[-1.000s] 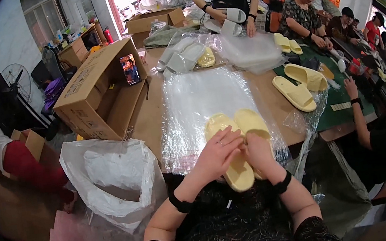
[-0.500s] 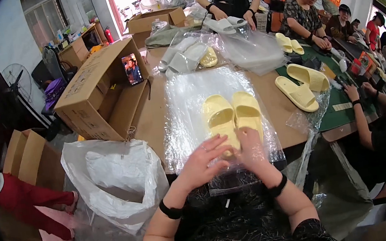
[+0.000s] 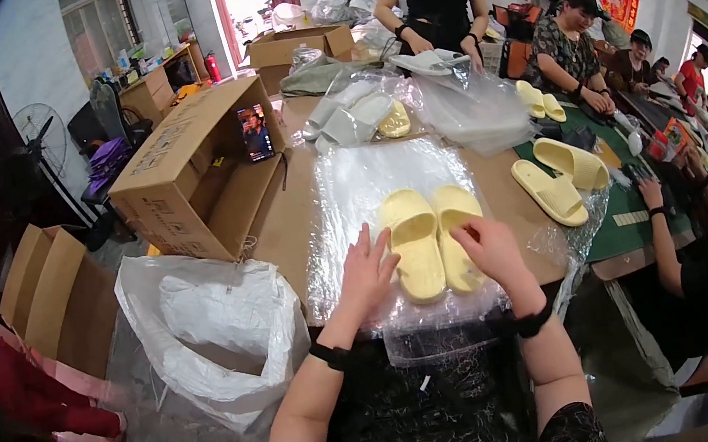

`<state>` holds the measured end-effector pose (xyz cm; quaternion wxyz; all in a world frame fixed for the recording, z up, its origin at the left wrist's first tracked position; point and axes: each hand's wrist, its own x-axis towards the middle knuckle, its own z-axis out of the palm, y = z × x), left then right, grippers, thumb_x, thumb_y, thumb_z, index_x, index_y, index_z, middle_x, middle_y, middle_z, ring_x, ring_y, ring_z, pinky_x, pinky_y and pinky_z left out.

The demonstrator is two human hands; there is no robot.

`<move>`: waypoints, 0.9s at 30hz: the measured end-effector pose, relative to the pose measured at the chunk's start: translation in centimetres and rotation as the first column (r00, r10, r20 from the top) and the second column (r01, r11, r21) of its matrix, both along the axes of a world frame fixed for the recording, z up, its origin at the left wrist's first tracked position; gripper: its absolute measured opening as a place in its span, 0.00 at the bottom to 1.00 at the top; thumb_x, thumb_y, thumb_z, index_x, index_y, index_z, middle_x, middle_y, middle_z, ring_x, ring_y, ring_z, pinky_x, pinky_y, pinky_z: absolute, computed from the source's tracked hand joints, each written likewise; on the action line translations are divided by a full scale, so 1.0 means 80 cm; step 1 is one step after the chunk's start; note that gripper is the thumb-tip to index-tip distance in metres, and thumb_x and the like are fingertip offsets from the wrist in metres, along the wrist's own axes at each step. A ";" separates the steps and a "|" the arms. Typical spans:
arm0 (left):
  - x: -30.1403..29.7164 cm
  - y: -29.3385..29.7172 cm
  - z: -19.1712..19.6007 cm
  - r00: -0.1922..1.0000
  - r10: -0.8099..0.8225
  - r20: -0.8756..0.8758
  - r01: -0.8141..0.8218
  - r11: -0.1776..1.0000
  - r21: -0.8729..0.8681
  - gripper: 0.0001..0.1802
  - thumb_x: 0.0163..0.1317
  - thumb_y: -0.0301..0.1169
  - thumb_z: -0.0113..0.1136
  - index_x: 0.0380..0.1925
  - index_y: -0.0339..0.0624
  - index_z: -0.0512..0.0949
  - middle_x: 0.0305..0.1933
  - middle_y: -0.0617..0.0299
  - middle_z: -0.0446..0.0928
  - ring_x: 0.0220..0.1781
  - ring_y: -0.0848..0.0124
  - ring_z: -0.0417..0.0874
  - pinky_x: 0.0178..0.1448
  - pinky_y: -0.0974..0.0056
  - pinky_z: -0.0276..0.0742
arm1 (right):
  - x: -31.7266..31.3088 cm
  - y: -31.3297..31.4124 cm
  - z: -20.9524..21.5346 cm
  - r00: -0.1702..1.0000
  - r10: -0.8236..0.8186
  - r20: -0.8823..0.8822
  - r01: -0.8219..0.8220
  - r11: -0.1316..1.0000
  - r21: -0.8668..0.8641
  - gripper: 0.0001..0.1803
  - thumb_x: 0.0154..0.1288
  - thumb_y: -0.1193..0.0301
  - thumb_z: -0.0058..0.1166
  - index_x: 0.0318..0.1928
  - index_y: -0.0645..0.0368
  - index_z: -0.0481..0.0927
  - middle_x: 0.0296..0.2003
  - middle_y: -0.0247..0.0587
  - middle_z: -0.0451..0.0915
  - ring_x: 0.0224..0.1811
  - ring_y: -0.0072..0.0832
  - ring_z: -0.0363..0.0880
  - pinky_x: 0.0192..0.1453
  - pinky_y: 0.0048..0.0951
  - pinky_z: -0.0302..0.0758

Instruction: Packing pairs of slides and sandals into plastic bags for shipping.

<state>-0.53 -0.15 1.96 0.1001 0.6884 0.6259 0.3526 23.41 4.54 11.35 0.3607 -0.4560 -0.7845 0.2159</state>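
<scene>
Pair of pale yellow slippers lies side by side, toes pointing away from the person, on a clear plastic sheet spread over the near middle of the bench. The two slippers touch along their inner edges.

Left hand: open, fingers spread, palm flat on the plastic just left of the left slipper, fingertips at its edge. Not gripping anything. Right hand: open, resting on top of the right slipper, fingers on its strap and footbed. Pressing, not clenched. Both wrists carry black bands.

Outward from there: the sheet's near edge hangs over the bench edge toward the person's lap. Left of the bench, a large white woven sack stands open on the floor. Beyond it, a big open cardboard box lies on its side at the bench's left edge, with a phone propped against it. Right of the sheet, another yellow slipper pair sits well apart, near a green mat. Far end: grey slippers in plastic bags, more crumpled clear plastic, and a person in black standing. Other people sit along the right side.
</scene>
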 end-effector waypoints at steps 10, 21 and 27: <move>0.002 -0.003 -0.028 0.993 0.046 -0.108 -0.028 0.986 0.161 0.33 0.69 0.48 0.49 0.71 0.48 0.62 0.75 0.37 0.54 0.76 0.45 0.56 0.76 0.45 0.51 | -0.058 0.043 -0.099 0.903 -0.342 0.260 0.326 0.940 0.104 0.31 0.57 0.43 0.61 0.35 0.63 0.77 0.30 0.55 0.82 0.34 0.51 0.82 0.39 0.47 0.77; 0.001 -0.004 -0.033 0.995 0.050 -0.089 -0.029 0.973 0.229 0.30 0.69 0.44 0.51 0.68 0.46 0.66 0.74 0.34 0.55 0.75 0.39 0.56 0.76 0.46 0.52 | -0.055 0.041 -0.120 0.912 -0.333 0.241 0.298 0.939 0.170 0.25 0.64 0.48 0.57 0.37 0.61 0.73 0.30 0.51 0.80 0.32 0.49 0.81 0.36 0.48 0.77; 0.000 -0.002 -0.034 0.994 0.050 -0.094 -0.025 0.967 0.253 0.30 0.68 0.44 0.52 0.68 0.46 0.67 0.73 0.33 0.57 0.74 0.39 0.57 0.76 0.47 0.53 | -0.057 0.043 -0.120 0.910 -0.316 0.268 0.275 0.944 0.179 0.24 0.66 0.50 0.54 0.38 0.61 0.73 0.32 0.51 0.81 0.32 0.49 0.82 0.36 0.47 0.77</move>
